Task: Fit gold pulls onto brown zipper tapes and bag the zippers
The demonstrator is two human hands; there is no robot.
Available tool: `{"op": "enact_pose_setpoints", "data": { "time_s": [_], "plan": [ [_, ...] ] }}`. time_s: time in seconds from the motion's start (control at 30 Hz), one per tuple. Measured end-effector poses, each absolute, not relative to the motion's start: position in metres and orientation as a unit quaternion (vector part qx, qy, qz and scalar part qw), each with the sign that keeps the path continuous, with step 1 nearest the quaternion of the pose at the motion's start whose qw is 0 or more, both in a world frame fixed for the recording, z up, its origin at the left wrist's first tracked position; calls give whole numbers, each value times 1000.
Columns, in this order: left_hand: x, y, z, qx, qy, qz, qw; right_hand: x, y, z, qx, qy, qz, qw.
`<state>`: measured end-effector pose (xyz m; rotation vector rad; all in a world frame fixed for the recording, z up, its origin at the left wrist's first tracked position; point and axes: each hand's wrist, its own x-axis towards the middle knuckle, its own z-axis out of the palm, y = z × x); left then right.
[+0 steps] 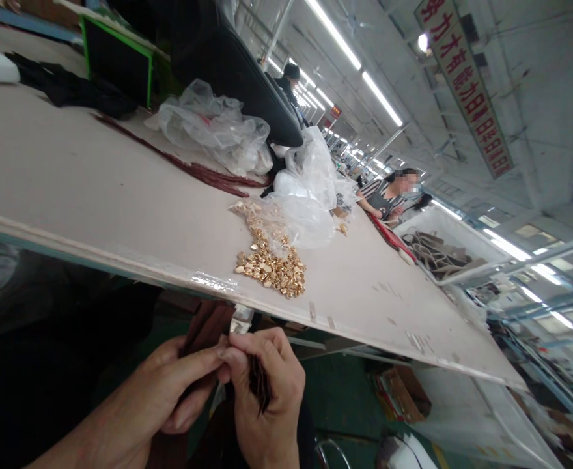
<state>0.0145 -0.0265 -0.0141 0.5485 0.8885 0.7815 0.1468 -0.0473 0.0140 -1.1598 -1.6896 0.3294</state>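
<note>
Below the table's front edge, my left hand (174,378) and my right hand (271,397) meet, thumbs and fingertips pressed together. Dark brown strips (260,385), stacked in a bunch, stick out of my closed right fist. A wider reddish-brown strip (208,324) rises behind the fingers of my left hand, which is closed on it. Whatever small part lies between the fingertips is hidden. Just above them, a shiny silvery piece (241,319) sits at the table edge. Beyond it, a pile of small gold metal pieces (277,270) lies on the table (169,228).
Clear plastic bags (310,208) stand behind the gold pile. Long brown strips (189,166) lie to their left, near a green-framed black panel (118,62). A co-worker (389,195) is beside a white bin (447,247) of strips. Below right is a cardboard box (404,394).
</note>
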Motion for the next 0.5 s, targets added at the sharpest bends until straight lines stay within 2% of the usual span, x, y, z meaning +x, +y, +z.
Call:
{"op": "enact_pose_setpoints", "data": {
  "time_s": [0.23,0.37,0.5],
  "plan": [
    [10,-29,-7,272,406,356,797,134,-37,26,-564,-539,301,548],
    [4,-34,-7,284,384,346,808,135,-35,29,-536,-478,361,595],
    [5,-42,-7,299,372,338,812,138,-42,28,-488,-428,461,605]
  ]
}}
